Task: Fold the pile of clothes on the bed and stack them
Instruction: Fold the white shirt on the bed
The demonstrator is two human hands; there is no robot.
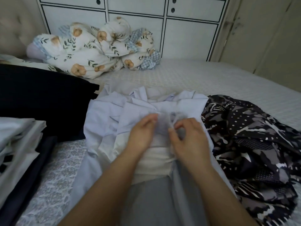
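Head view showed a pale lilac garment [114, 115] lying rumpled on the bed [211, 82], directly in front of the person. Both hands rested at its middle, close together. The left hand [143, 132] had its fingers curled onto the cloth, and the right hand [187, 139] pinched a small bunch of fabric between thumb and fingers; motion blur hid the exact grip of each. A black-and-grey patterned garment [247, 136] lay crumpled just right of the lilac one, touching its edge. A dark folded piece [40, 98] sat to the left, and a stack of folded clothes [17, 144] was cut off at the left edge. A floral quilt [91, 49] was heaped against white drawers [135, 22] behind.
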